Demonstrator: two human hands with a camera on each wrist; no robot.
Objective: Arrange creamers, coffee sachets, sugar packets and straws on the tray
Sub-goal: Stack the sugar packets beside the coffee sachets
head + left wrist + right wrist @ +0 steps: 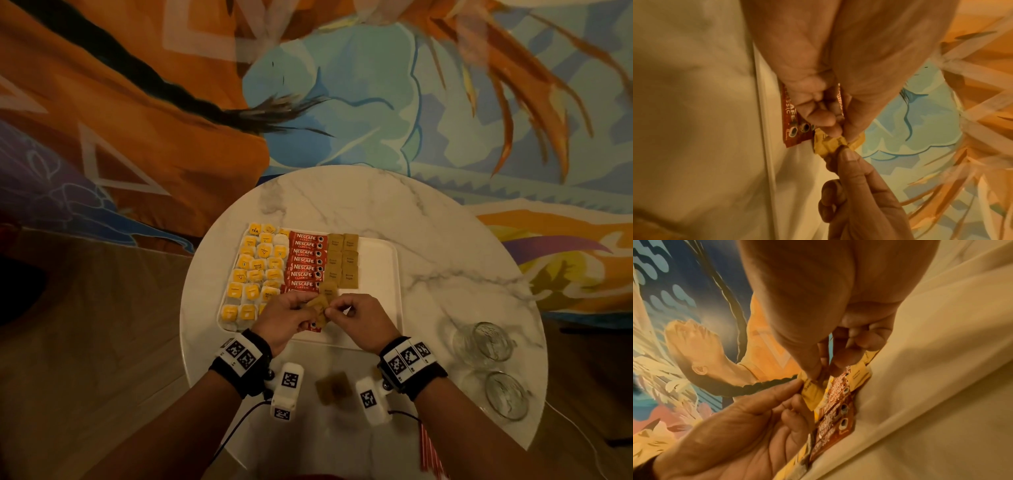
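**Both hands pinch brown sugar packets over the tray's near edge**

From the head view, your left hand (286,317) and right hand (359,320) meet above the near side of the white tray (376,274), which sits on the round marble table (342,198). Between them you hold a small bunch of brown sugar packets (318,308); the fingers of both hands are curled and pinch it from either side. On the tray, the yellow-topped creamers (255,270) fill the left part, the red coffee sachets (305,260) lie stacked in a column just right of them, and two columns of laid sugar packets (342,260) sit just right of the sachets. The tray's right part is bare. More loose brown packets (334,387) lie on the table near you, between your wrists. Red-striped straws (430,455) lie at the table's near edge under your right forearm, and two glass cups (489,363) stand to the right of the tray.

From the left wrist view, your left thumb and fingertips (830,128) clamp the crumpled brown packets (828,144), while the right thumb (849,155) presses on them from the other side. A red sachet (791,129) lies on the tray beneath.

From the right wrist view, your right fingertips (813,369) nip the packets' upper corner (812,391), and your left index finger (781,391) touches their edge. Red sachets (838,415) lie below.
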